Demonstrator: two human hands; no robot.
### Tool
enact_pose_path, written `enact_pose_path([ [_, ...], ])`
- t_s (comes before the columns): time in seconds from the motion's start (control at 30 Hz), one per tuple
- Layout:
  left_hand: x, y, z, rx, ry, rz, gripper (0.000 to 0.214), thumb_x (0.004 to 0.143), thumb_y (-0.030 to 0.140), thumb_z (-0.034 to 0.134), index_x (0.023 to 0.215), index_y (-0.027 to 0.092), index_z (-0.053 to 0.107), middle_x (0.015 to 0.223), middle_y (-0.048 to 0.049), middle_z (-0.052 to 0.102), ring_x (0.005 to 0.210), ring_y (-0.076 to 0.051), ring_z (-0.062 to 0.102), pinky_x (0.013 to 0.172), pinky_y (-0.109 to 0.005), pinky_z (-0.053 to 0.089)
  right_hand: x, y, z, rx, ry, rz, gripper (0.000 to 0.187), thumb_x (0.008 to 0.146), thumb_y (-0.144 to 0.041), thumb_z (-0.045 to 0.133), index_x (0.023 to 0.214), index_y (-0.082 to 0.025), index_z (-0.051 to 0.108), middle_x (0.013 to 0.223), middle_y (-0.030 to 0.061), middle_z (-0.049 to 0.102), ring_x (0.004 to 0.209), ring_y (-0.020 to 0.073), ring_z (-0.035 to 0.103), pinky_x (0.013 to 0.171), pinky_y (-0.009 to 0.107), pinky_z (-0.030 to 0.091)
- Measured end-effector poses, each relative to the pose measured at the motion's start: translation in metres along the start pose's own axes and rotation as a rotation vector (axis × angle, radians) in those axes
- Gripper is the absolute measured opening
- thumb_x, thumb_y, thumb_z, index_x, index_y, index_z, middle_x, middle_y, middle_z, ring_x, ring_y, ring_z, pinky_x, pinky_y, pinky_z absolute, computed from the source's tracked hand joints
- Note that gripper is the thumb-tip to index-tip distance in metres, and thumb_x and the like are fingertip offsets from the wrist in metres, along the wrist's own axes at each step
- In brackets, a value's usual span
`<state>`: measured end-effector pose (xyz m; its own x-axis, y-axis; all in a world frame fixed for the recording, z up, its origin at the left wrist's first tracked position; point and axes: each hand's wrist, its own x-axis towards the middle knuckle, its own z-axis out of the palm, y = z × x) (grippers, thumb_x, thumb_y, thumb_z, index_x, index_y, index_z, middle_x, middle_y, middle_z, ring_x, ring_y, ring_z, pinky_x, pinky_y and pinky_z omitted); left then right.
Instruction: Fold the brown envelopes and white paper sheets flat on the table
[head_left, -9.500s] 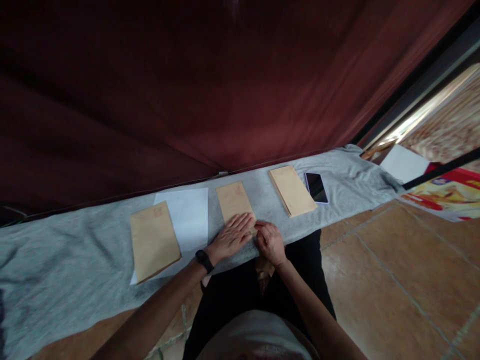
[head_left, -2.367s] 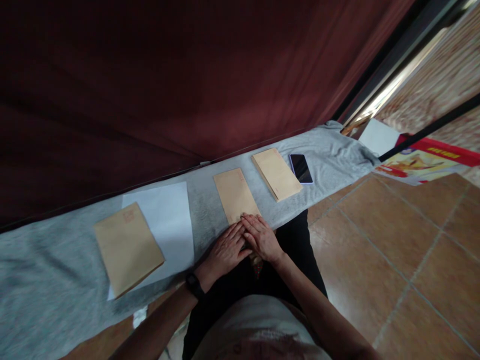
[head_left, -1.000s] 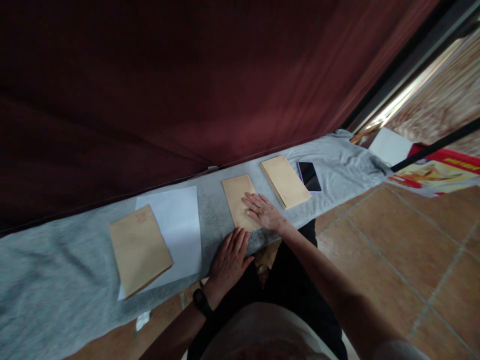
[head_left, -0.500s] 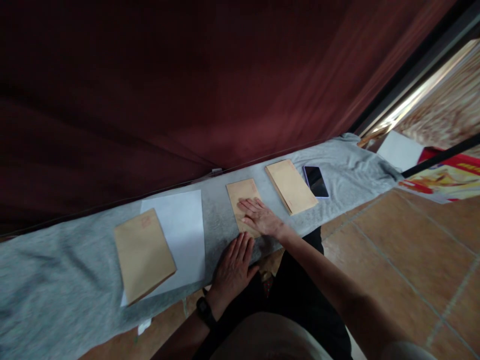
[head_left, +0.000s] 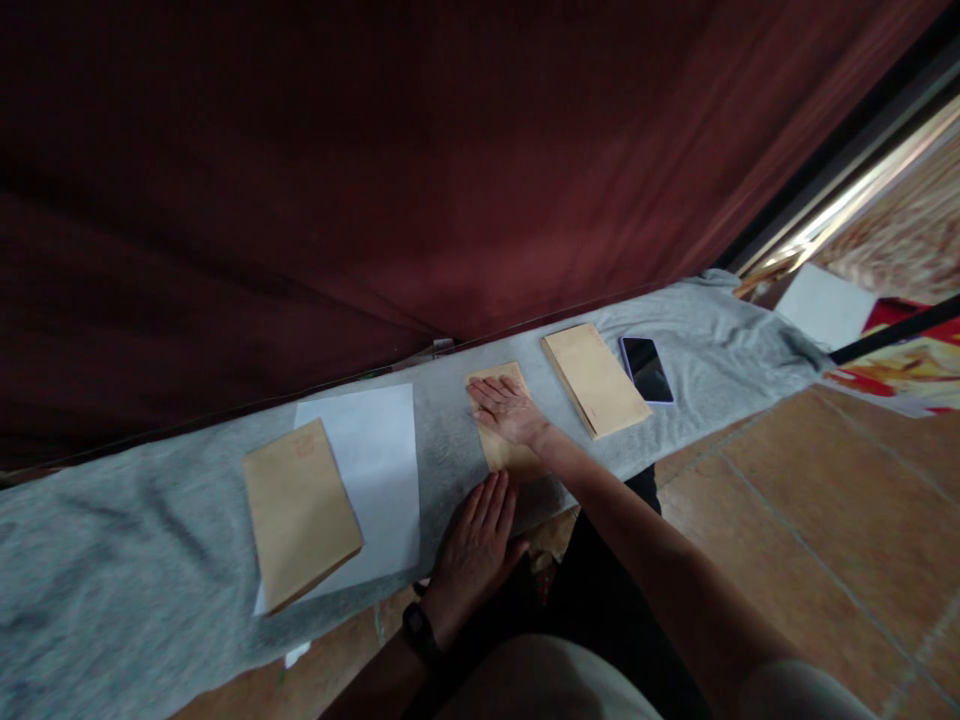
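A tan paper envelope (head_left: 493, 450) lies flat on the grey cloth in front of me. My right hand (head_left: 510, 410) rests flat on its upper half, fingers stretched out and pointing left, covering much of it. At the envelope's near edge is my left hand (head_left: 480, 530), with its fingers straight and the tips at or touching that edge; a dark watch (head_left: 420, 632) is on the wrist. To the right lies a stack of tan envelopes (head_left: 596, 382). Another tan envelope or stack (head_left: 301, 510) lies on the left, partly over white paper (head_left: 390, 470).
The narrow bench is covered with grey cloth (head_left: 172, 545). A phone (head_left: 646, 370) lies right of the envelope stack. Behind the bench hangs a dark red curtain (head_left: 420, 180). Tiled floor (head_left: 787, 520) and a red and yellow printed package (head_left: 907, 365) are on the right.
My right hand has slid away from me along the envelope, toward its far edge. My left hand stays by the near edge. The whole view has shifted slightly.
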<state>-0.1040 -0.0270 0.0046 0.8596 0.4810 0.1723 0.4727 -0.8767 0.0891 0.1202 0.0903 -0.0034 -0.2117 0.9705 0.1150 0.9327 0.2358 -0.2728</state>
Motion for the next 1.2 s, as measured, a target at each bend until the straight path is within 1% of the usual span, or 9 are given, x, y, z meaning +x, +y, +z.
enact_pose_path([
  [0.2, 0.001, 0.001, -0.002, 0.002, -0.012, -0.004, 0.075, 0.099, 0.055, 0.046, 0.157, 0.008, 0.033, 0.161, -0.0174, 0.038, 0.152, -0.029, 0.031, 0.124, -0.044, 0.028, 0.015, 0.0, 0.006, -0.017, 0.069, 0.112, 0.057, 0.107, -0.045, 0.034, 0.158, -0.019, 0.035, 0.163, 0.0089, 0.035, 0.151, 0.0285, 0.033, 0.125, 0.053, 0.022],
  [0.33, 0.0, 0.001, -0.001, 0.012, 0.007, -0.001, 0.074, 0.099, 0.053, 0.046, 0.157, 0.008, 0.033, 0.161, -0.0177, 0.038, 0.152, -0.029, 0.032, 0.124, -0.044, 0.028, 0.005, -0.012, 0.005, -0.025, 0.046, 0.136, 0.06, 0.106, -0.049, 0.035, 0.158, -0.018, 0.034, 0.164, 0.0089, 0.033, 0.151, 0.0309, 0.031, 0.125, 0.057, 0.017],
  [0.5, -0.001, 0.001, -0.001, 0.003, 0.011, -0.006, 0.07, 0.098, 0.049, 0.049, 0.155, 0.01, 0.035, 0.163, -0.0164, 0.034, 0.153, -0.028, 0.03, 0.124, -0.045, 0.029, -0.029, -0.028, 0.003, -0.005, 0.043, 0.097, 0.059, 0.107, -0.048, 0.035, 0.159, -0.022, 0.031, 0.164, 0.0079, 0.033, 0.153, 0.0276, 0.029, 0.126, 0.057, 0.017],
  [0.63, -0.001, 0.001, 0.0, -0.008, -0.016, -0.011, 0.069, 0.097, 0.045, 0.053, 0.155, 0.011, 0.037, 0.164, -0.0148, 0.032, 0.153, -0.029, 0.027, 0.124, -0.044, 0.029, -0.058, -0.04, 0.004, 0.011, 0.064, 0.102, 0.056, 0.108, -0.044, 0.033, 0.159, -0.021, 0.031, 0.164, 0.0082, 0.034, 0.152, 0.0252, 0.032, 0.127, 0.055, 0.019],
  [0.83, -0.003, 0.0, 0.005, -0.029, 0.004, -0.019, 0.071, 0.095, 0.044, 0.057, 0.154, 0.01, 0.036, 0.16, -0.0185, 0.039, 0.151, -0.029, 0.034, 0.122, -0.046, 0.033, -0.096, -0.055, 0.006, 0.007, 0.113, 0.092, 0.056, 0.107, -0.043, 0.038, 0.159, -0.023, 0.032, 0.162, 0.0077, 0.038, 0.15, 0.0242, 0.035, 0.126, 0.052, 0.022],
  [0.93, -0.002, 0.0, 0.005, -0.038, 0.018, -0.008, 0.072, 0.095, 0.044, 0.057, 0.154, 0.01, 0.036, 0.159, -0.019, 0.041, 0.151, -0.029, 0.034, 0.121, -0.047, 0.035, -0.113, -0.059, 0.005, -0.003, 0.171, 0.106, 0.059, 0.107, -0.042, 0.04, 0.16, -0.019, 0.029, 0.161, 0.0105, 0.039, 0.15, 0.0251, 0.035, 0.125, 0.051, 0.026],
  [1.07, 0.002, 0.001, -0.001, -0.045, 0.013, 0.008, 0.067, 0.095, 0.04, 0.059, 0.152, 0.009, 0.039, 0.16, -0.019, 0.04, 0.151, -0.03, 0.033, 0.121, -0.047, 0.036, -0.137, -0.063, 0.003, -0.014, 0.226, 0.183, 0.063, 0.106, -0.042, 0.042, 0.161, -0.016, 0.026, 0.161, 0.0141, 0.038, 0.15, 0.0273, 0.035, 0.123, 0.051, 0.031],
  [1.13, 0.004, -0.001, -0.003, -0.063, 0.016, 0.013, 0.062, 0.096, 0.038, 0.058, 0.149, 0.009, 0.043, 0.158, -0.0184, 0.043, 0.149, -0.031, 0.036, 0.119, -0.047, 0.039, -0.151, -0.065, 0.0, -0.009, 0.217, 0.199, 0.062, 0.106, -0.042, 0.042, 0.161, -0.019, 0.025, 0.162, 0.0118, 0.036, 0.15, 0.0269, 0.036, 0.124, 0.051, 0.031],
  [1.2, 0.008, -0.005, -0.006, -0.093, 0.031, 0.016, 0.052, 0.099, 0.036, 0.054, 0.145, 0.011, 0.049, 0.152, -0.0173, 0.051, 0.144, -0.029, 0.045, 0.115, -0.046, 0.043, -0.166, -0.067, -0.002, 0.006, 0.183, 0.174, 0.06, 0.106, -0.041, 0.043, 0.161, -0.023, 0.026, 0.163, 0.0072, 0.036, 0.15, 0.0262, 0.036, 0.125, 0.052, 0.029],
])
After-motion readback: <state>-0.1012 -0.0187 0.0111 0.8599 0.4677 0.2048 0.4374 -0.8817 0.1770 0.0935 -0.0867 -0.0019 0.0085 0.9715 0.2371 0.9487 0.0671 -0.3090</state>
